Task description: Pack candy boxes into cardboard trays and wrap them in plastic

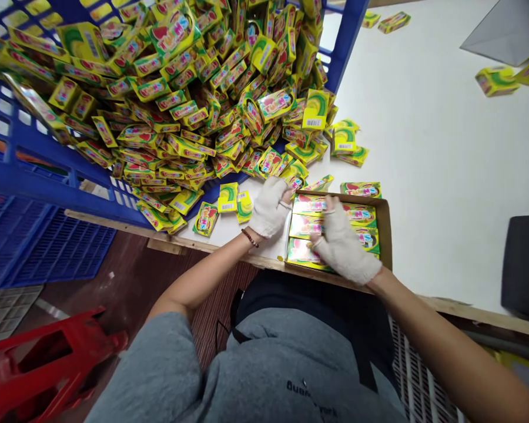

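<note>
My right hand point(346, 244), in a white fingerless glove, lies over the small candy boxes point(306, 226) packed in rows in an open brown carton point(384, 235). Its thumb and fingers are apart, and motion blurs it a little. Just left of the carton is my left hand point(271, 207), gloved the same way. Its fingers are curled beside loose yellow-green candy boxes point(268, 161) at the edge of the pile; whether it grips one is hidden. One more candy box point(360, 189) lies behind the carton's far wall.
A blue plastic crate point(346, 44), tipped toward me, spills a large heap of candy boxes point(158, 117) onto the white table point(445, 176). A black object point(524, 267) sits at the right edge. Below on the left are blue crates point(57, 247) and a red plastic stool point(48, 358).
</note>
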### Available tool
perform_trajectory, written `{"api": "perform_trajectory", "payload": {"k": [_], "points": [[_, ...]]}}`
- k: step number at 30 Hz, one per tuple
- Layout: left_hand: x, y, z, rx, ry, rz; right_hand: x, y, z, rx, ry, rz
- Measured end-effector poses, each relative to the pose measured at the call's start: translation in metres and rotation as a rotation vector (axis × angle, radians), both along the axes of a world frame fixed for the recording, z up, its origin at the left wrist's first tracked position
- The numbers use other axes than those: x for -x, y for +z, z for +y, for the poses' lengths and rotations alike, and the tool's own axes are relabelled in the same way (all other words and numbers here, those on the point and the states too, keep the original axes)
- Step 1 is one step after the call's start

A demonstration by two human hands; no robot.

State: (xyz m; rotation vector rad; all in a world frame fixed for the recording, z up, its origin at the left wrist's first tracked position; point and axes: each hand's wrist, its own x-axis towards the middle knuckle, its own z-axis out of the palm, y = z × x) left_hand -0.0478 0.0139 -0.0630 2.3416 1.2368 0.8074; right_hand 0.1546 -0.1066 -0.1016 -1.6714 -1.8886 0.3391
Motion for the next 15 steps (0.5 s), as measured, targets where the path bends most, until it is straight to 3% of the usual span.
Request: {"api": "perform_trajectory", "payload": {"k": [4, 8, 12, 15], "points": [[-0.002, -0.003, 0.047, -0.002, 0.202, 0.154, 0.008, -0.008, -0.005, 0.071, 0.092, -0.053], [-0.003, -0.006, 0.083, 0.175, 0.272, 0.187, 0.004, -0.006, -0.005, 0.059, 0.09, 0.005], [0.008, -0.006, 0.082, 0.253, 0.259, -0.141, 0.001, -0.001, -0.004, -0.026, -0.046, 0.174], [0.015, 0.01, 0.055, 0.232, 0.063, -0.351, -0.006, 0.017, 0.004, -0.124, -0.209, 0.359]]}}
